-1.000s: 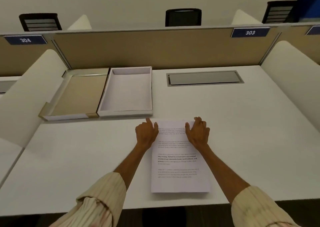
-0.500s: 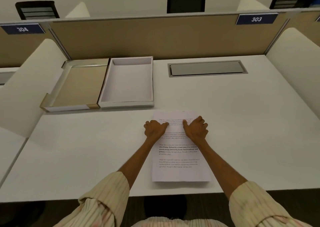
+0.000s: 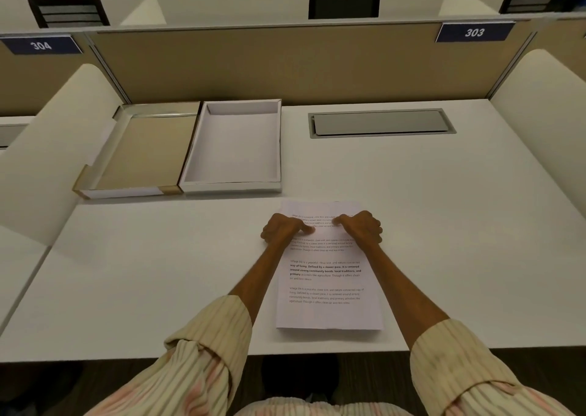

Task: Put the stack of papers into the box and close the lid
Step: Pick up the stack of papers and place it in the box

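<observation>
- The stack of papers lay flat on the white desk, its long side running from the near edge toward the far side, the near end close to the desk's front edge.
- It was white, and the top sheet carried several short blocks of printed text, one of them partly in bold; a thin shadow showed beneath its near edge.
- The left hand rested on the far left part of the stack, fingers curled under at the paper's edge and the thumb pressed on top, so it looked closed on the sheets there.
- The right hand sat the same way on the far right part, knuckles up, thumb on the page; how firmly it pinched I could not tell.
- The two hands were near one another but apart, with printed lines visible between them.
- The box stood open just beyond the far left corner of the stack, a shallow white tray with nothing inside.
- Its lid lay touching the box on the left, inner side up, tan within and white along the near rim.
- Cream striped sleeves were rolled back on both forearms.
- A grey cable hatch was set into the desk to the right of the box, before the tan partition.
</observation>
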